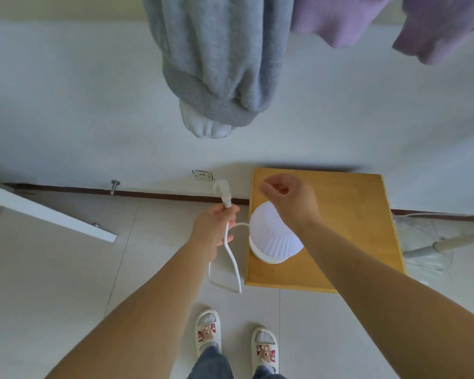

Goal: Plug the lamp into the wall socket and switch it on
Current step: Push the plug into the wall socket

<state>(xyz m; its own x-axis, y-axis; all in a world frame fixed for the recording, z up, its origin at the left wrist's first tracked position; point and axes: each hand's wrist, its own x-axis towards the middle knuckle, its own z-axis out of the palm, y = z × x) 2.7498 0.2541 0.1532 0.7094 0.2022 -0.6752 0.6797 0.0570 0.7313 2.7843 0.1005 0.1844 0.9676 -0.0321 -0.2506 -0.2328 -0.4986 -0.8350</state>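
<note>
Head view, looking down at floor and wall base. Left hand (216, 228) closed around the white cord (231, 258) just below the plug (222, 193), fingers wrapped on the cord. The plug sticks up out of the fist, tilted toward the wall, near the wall socket (202, 175) but not in it; a gap shows between them. The socket sits low on the white wall (66, 105), just above the dark baseboard (162, 193). Below the left hand the cord hangs in a loop down to the tiled floor (66, 269), and another stretch runs right toward the lamp (274, 236).

The lamp has a white pleated shade and a round white base, and stands on a yellow wooden worktop (353, 214) set against the wall, at its left side. Cannot tell whether it is lit.

Right hand (288, 198) hovers over the top of the lamp shade, fingers loosely curled, thumb and forefinger close together, holding nothing that shows. The wrist covers part of the shade.

Grey clothing (216, 64) and purple clothing (381, 20) hang at the top of the view. White door edge (47, 212) at left, a door stopper (114, 186) on the wall near it. Slippers (264, 348) and jeans at the bottom.
</note>
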